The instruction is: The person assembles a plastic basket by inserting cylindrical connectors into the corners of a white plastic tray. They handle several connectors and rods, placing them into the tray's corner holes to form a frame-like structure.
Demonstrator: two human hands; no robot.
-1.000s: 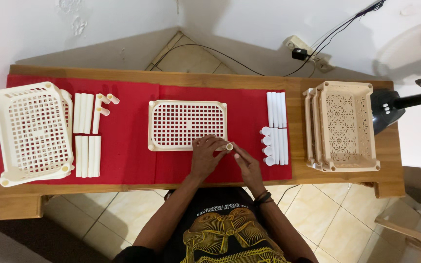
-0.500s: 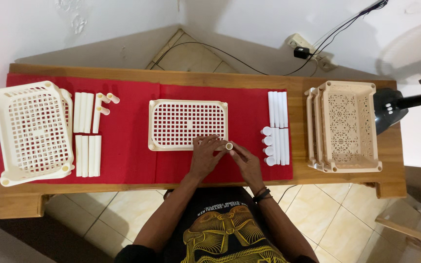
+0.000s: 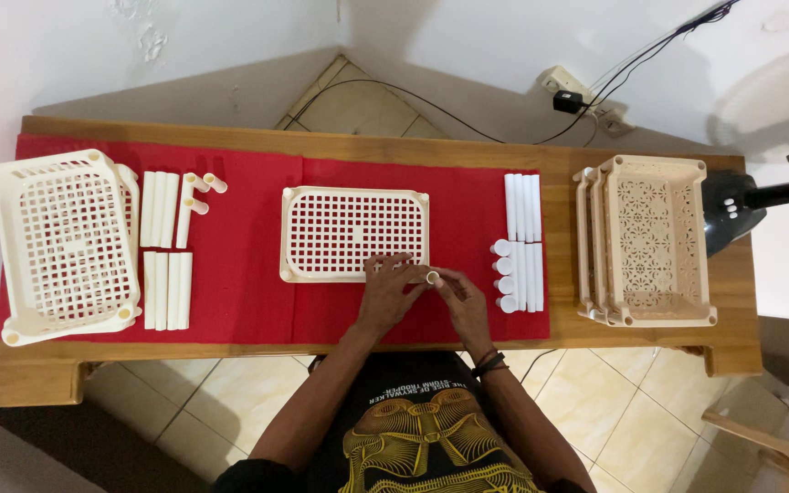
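1. Cream tube (image 3: 431, 277), short and hollow, stands at the near right corner of the flat lattice tray (image 3: 355, 234) in the middle of the red cloth (image 3: 239, 265); its open round end faces the head camera.
2. Left hand (image 3: 391, 294) has its grip pinched on the tube; right hand (image 3: 464, 306) touches it from the other side, fingers curled, and whether they close on it is hard to make out.
3. Bare cloth lies open left of the tray; white tubes (image 3: 520, 242) lie near on the right.
4. Bench (image 3: 559, 155) is wood; the beige basket stack (image 3: 647, 239) sits near its right end, the cream basket (image 3: 61, 242) overhangs the cloth's left edge.
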